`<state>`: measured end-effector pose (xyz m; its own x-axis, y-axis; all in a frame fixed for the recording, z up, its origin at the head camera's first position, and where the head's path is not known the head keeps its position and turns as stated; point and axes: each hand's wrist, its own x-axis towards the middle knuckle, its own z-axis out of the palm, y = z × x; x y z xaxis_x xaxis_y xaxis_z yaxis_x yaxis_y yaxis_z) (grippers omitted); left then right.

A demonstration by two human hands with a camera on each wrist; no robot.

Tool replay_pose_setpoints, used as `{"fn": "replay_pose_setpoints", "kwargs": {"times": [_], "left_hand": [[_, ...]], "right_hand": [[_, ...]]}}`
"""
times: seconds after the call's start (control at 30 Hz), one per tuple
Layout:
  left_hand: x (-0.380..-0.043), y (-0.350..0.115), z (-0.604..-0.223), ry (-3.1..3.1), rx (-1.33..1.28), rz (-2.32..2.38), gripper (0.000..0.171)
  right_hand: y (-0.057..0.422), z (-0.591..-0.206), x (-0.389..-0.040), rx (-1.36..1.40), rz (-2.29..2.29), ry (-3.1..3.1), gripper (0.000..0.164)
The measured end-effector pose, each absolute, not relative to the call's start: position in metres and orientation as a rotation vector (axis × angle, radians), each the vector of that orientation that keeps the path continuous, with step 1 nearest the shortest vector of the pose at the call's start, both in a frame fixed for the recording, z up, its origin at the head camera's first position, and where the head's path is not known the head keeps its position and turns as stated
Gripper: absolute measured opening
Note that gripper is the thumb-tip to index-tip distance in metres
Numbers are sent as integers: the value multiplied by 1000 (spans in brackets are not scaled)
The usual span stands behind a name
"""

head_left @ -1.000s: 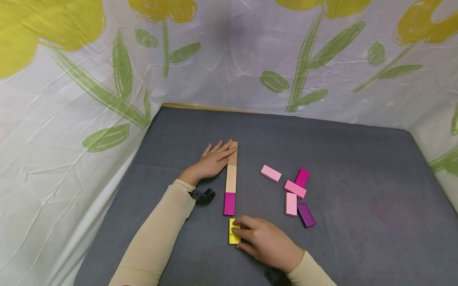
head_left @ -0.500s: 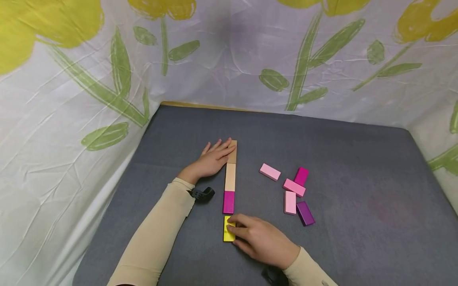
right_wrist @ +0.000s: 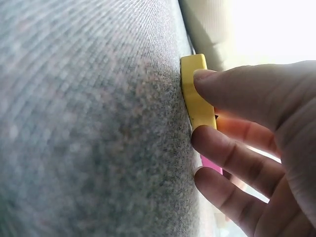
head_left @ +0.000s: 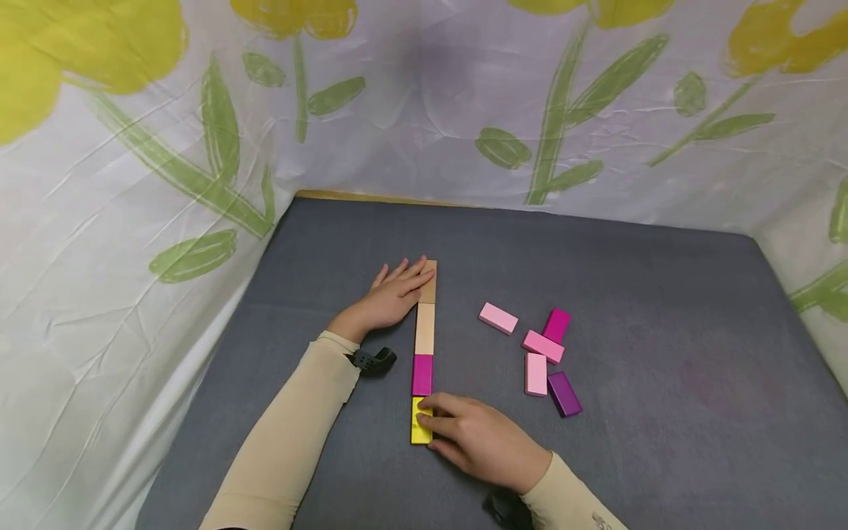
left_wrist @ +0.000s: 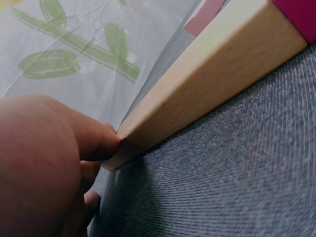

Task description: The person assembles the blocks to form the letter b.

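Observation:
Several wooden blocks lie end to end in a line in the head view. At its far end is a tan block (head_left: pixel 429 283), partly under the spread fingers of my left hand (head_left: pixel 387 300). Below it come a pale wooden block (head_left: pixel 425 329) and a magenta block (head_left: pixel 422 375). A yellow block (head_left: pixel 417 434) sits at the near end, touching the magenta one. My right hand (head_left: pixel 486 442) holds it from the right side. In the right wrist view, the thumb presses the yellow block (right_wrist: pixel 196 106) and other fingers lie around its end.
To the right lie loose blocks: a pink block (head_left: pixel 498 318), another pink block (head_left: pixel 543 346), a light pink block (head_left: pixel 536 374), a magenta block (head_left: pixel 557 324) and a purple block (head_left: pixel 564 394). A flower-printed white cloth (head_left: pixel 450 162) hangs behind the grey tabletop (head_left: pixel 662 331).
My right hand has slid the yellow block left and slightly away from me, closing the gap to the magenta block. My left hand has stayed on the tan block.

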<state>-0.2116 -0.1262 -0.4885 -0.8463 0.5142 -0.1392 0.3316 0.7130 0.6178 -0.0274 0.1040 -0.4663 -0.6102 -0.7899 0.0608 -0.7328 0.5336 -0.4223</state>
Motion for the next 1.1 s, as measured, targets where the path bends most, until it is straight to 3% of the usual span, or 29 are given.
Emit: {"fn": "replay_pose_setpoints", "kwargs": {"times": [1.1], "left_hand": [[-218,-131,-485,2610,670,874,52]], "right_hand": [[97,-463,-33,-1336,-677,2677,36]]}}
